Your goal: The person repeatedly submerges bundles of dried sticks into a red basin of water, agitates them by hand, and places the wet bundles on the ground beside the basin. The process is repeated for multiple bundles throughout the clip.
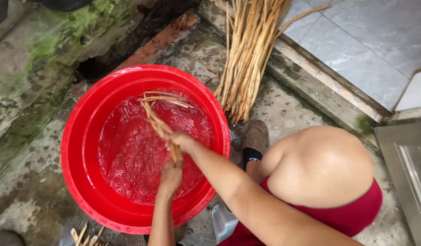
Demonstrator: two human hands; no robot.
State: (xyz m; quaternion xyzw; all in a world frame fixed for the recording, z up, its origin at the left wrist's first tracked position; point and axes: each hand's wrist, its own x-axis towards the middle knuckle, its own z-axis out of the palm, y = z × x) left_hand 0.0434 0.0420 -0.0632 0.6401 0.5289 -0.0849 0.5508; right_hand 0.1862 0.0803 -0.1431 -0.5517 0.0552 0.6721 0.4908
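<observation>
Reed stalks (pixel 161 119), a thin tan bunch, are clamped in both fists over the red basin (pixel 83 182) of water: left hand (pixel 170 177) wrapped around the lower end, right hand (pixel 179 140) just above it, the loose tips fanning beyond.

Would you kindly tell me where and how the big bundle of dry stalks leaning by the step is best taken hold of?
Probably around the bundle of stalks at mid-length, from the basin side. The stalks lie close and parallel there, while their lower ends fan out on the ground and the raised step blocks the other side.
</observation>
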